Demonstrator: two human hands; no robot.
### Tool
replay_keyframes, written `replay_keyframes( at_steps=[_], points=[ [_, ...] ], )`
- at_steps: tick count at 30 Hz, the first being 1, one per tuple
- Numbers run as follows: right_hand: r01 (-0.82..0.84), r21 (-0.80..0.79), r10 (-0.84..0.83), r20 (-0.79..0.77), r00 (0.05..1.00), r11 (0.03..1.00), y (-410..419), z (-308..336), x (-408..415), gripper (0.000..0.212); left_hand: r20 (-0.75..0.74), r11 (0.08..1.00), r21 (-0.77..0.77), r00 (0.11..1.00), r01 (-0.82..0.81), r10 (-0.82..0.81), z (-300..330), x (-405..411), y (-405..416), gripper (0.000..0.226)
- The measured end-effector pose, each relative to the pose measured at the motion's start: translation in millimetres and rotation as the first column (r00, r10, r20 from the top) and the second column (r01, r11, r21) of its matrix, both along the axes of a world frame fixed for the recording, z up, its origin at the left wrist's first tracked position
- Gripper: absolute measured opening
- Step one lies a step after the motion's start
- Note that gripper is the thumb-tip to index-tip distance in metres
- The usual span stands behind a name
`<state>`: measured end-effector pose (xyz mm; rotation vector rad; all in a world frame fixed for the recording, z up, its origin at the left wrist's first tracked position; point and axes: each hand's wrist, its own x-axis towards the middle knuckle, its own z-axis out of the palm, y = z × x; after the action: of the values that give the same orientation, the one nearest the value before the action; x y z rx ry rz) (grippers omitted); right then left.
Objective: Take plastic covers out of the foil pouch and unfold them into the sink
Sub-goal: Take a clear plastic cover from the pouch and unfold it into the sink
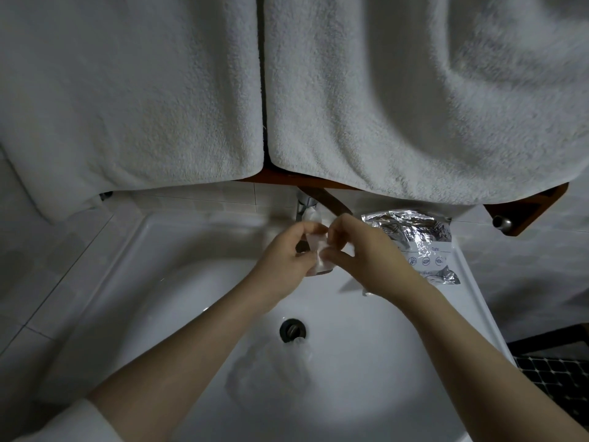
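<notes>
A folded plastic cover (319, 254) is pinched between the left hand (284, 256) and the right hand (366, 254) over the sink (134, 282) – apparently for unfolding – while the foil pouch (414, 240) lies at the back-right corner.

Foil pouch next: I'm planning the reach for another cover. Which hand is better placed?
Probably the right hand: the foil pouch lies just beside it on the sink rim. The left hand is farther. Both pinch a folded cover.
</notes>
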<state>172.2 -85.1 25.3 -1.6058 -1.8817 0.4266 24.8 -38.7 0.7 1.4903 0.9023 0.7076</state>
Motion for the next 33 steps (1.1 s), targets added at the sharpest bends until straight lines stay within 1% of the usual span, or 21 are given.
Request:
replay_keyframes(
  at_steps=[2,4,5,9,10,12,14,15,17,19,21,23,25,27,30,32,33],
  points=[
    [0.006,-0.015,-0.006,0.003,1.000,1.000,1.1,-0.4,-1.0,0.018,0.067,0.996,-0.094,0.998,0.003,0.003,3.8,-1.3,-1.5,0.036],
    [0.006,-0.011,-0.006,0.019,1.000,1.000,2.4,-2.1,-1.2,0.016,0.120,0.988,-0.153,0.992,-0.003,0.022,7.5,-1.2,-3.4,0.023],
    [0.010,-0.003,-0.010,0.025,1.000,1.000,3.0,-3.1,-0.9,0.015,0.115,0.989,-0.148,0.993,-0.014,0.032,8.5,-0.2,-4.2,0.017],
    [0.058,0.040,-0.059,0.025,0.998,0.998,1.6,-9.2,-0.1,0.017,0.042,0.997,-0.065,0.999,-0.029,0.032,7.5,4.0,-5.2,0.018],
    [0.058,0.077,-0.060,0.020,0.998,0.995,-0.1,-10.7,0.2,0.018,0.041,0.997,-0.070,0.999,-0.033,0.036,7.7,5.1,-4.5,0.018],
    [-0.010,0.175,0.004,0.036,0.999,0.984,-5.6,-10.7,1.8,0.020,0.056,0.995,-0.096,0.997,-0.039,0.045,10.0,7.1,-4.2,0.017],
    [-0.130,0.231,0.094,0.163,0.982,0.964,-11.3,-12.0,5.4,0.031,0.089,0.989,-0.144,0.995,-0.034,0.047,9.1,8.9,-4.1,0.018],
    [-0.167,0.236,0.110,0.237,0.965,0.957,-13.9,-13.6,7.6,0.035,0.106,0.985,-0.173,0.993,-0.024,0.043,8.7,10.2,-5.1,0.019],
    [-0.154,0.256,0.069,0.311,0.948,0.954,-18.9,-15.8,11.3,0.033,0.102,0.981,-0.193,0.994,-0.015,0.035,7.2,14.8,-8.0,0.019],
    [-0.128,0.291,0.021,0.346,0.938,0.948,-21.7,-18.6,13.4,0.025,0.087,0.981,-0.192,0.995,-0.023,0.040,5.5,19.9,-9.6,0.020],
    [-0.111,0.297,-0.003,0.359,0.933,0.948,-24.3,-19.3,16.6,0.023,0.100,0.975,-0.220,0.993,-0.033,0.057,4.8,26.4,-11.3,0.020],
    [-0.082,0.271,-0.006,0.310,0.951,0.959,-26.7,-18.1,24.0,0.025,0.117,0.971,-0.235,0.991,-0.035,0.063,3.1,34.3,-14.1,0.019],
    [-0.054,0.200,0.013,0.204,0.979,0.978,-29.7,-14.5,30.8,0.026,0.092,0.977,-0.210,0.994,-0.046,0.067,-0.6,42.2,-15.2,0.020],
    [-0.040,0.135,0.027,0.103,0.994,0.990,-33.5,-11.2,36.8,0.022,0.092,0.977,-0.204,0.992,-0.063,0.083,-1.6,48.6,-14.5,0.021],
    [0.034,0.059,-0.033,-0.030,0.999,0.998,-36.2,-7.8,41.9,0.009,0.174,0.968,-0.248,0.982,-0.030,0.075,-1.9,57.2,-11.2,0.033],
    [0.113,-0.010,-0.113,-0.140,0.984,0.994,-34.8,-7.7,48.4,0.022,0.180,0.966,-0.257,0.983,0.006,0.042,-3.1,63.7,-9.7,0.040],
    [0.139,-0.053,-0.147,-0.187,0.971,0.989,-33.9,-9.1,50.7,0.026,0.165,0.970,-0.243,0.986,0.023,0.018,-4.9,65.3,-9.7,0.039]
  ],
)
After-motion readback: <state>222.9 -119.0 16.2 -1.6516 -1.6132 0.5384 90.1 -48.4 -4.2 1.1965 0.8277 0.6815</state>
